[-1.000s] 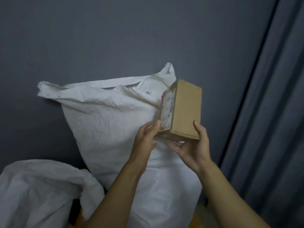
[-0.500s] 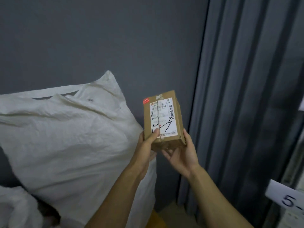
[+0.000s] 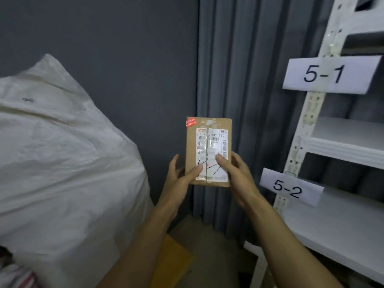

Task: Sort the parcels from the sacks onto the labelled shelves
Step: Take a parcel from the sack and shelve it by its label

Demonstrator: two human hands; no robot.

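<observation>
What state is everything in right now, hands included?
parcel: held upright in the air, taped shut, label facing the camera.
left hand: grips the parcel's lower left edge, thumb on the label.
right hand: grips its lower right edge, thumb on the label.
sack: bulging, leaning against the wall.
5-1 tag: fixed to the rack, readable.
5-2 tag: fixed to the rack, readable.
curtain: drawn closed.

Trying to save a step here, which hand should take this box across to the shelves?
Right, probably. The shelves stand on that side, and the right hand grips the box at its nearer edge, thumb on the label. The left hand holds the edge toward the sack.
</observation>
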